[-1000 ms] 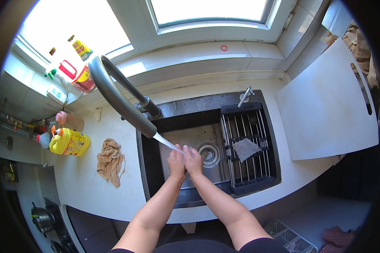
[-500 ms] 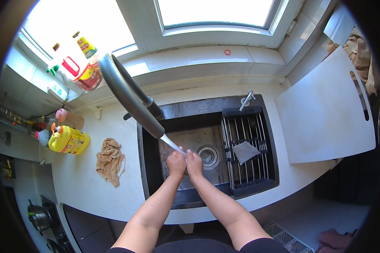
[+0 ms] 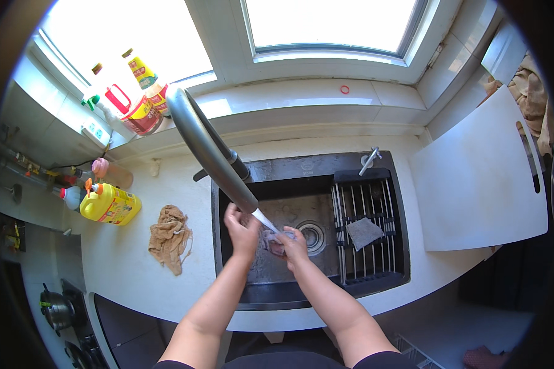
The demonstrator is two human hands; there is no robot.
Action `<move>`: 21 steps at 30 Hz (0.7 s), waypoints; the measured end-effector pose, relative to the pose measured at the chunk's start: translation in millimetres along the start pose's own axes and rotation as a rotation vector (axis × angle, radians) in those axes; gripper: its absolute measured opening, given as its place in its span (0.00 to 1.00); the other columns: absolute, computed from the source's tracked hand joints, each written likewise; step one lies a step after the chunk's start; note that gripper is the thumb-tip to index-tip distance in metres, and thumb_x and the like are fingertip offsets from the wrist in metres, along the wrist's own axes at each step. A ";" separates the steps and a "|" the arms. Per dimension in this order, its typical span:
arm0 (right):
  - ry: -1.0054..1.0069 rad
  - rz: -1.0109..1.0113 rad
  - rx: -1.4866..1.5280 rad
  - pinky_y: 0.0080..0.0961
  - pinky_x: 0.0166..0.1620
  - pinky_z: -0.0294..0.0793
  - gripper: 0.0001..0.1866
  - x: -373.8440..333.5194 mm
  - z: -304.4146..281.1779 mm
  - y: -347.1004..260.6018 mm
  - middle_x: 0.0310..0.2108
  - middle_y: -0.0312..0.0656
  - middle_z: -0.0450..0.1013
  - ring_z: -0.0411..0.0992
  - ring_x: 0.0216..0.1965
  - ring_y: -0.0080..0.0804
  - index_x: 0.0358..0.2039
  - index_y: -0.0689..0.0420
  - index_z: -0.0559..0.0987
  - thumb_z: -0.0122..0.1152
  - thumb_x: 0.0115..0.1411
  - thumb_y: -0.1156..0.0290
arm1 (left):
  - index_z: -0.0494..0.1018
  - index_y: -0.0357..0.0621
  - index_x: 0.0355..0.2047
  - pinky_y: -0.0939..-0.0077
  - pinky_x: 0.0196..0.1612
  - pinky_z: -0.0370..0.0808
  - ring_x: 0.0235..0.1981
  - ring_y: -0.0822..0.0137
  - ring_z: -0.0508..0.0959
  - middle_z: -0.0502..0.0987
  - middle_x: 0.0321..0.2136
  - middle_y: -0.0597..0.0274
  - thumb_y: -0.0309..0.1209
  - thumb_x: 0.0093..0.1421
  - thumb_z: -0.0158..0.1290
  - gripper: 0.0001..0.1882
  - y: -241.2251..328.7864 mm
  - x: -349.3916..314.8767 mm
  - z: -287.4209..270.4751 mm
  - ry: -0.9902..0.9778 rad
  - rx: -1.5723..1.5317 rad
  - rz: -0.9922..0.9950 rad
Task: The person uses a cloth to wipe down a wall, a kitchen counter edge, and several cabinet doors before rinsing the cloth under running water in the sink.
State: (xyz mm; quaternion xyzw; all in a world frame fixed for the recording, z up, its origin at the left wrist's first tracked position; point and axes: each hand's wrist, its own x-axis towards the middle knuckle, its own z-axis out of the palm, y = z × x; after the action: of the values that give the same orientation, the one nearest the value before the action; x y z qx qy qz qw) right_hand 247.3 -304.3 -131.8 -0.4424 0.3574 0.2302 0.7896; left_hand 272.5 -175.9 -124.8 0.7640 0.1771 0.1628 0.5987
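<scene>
Head cam only here. Both hands are down in the dark sink (image 3: 388,270), right under the stream from the grey faucet (image 3: 210,157). Left hand (image 3: 241,229) is curled up loose, and I can't tell if it's holding anything. Right hand (image 3: 293,243) is closed round a small pinkish lump (image 3: 274,244), maybe meat, sitting right in the water. My take: keep the lump low in the basin so it doesn't splash, and turn it under the stream. Grey cloth (image 3: 363,232) lies on the drying rack (image 3: 369,212), brown rag (image 3: 170,237) on the counter (image 3: 129,264).
</scene>
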 end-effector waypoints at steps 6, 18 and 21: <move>0.094 -0.187 -0.112 0.26 0.34 0.76 0.31 8.9 -16.1 11.7 0.41 0.45 0.70 0.73 0.35 0.31 0.56 0.56 0.64 0.61 0.51 0.78 | 0.48 0.31 0.62 0.64 0.62 0.57 0.60 0.53 0.61 0.55 0.61 0.43 0.29 0.55 0.58 0.41 11.5 107.4 -49.5 0.207 -0.146 -0.091; -0.055 -0.473 -0.212 0.25 0.42 0.76 0.35 -14.8 -12.6 -9.2 0.46 0.44 0.67 0.71 0.41 0.31 0.59 0.56 0.63 0.60 0.49 0.81 | 0.51 0.34 0.64 0.64 0.63 0.56 0.61 0.56 0.61 0.61 0.60 0.45 0.32 0.58 0.55 0.38 50.1 53.3 -47.4 0.032 -0.141 -0.102; -0.294 -0.367 -0.130 0.23 0.43 0.76 0.32 -32.7 -11.0 -18.7 0.41 0.41 0.70 0.72 0.39 0.28 0.57 0.56 0.67 0.59 0.49 0.83 | 0.58 0.43 0.61 0.57 0.62 0.56 0.60 0.54 0.63 0.66 0.57 0.51 0.48 0.59 0.55 0.36 69.8 2.4 -38.3 -0.417 -0.199 -0.640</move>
State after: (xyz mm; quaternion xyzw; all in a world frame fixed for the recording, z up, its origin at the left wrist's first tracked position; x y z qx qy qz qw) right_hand 235.1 -324.7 -100.6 -0.5115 0.1367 0.1675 0.8316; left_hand 262.3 -157.4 -47.9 0.6251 0.2642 -0.1743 0.7135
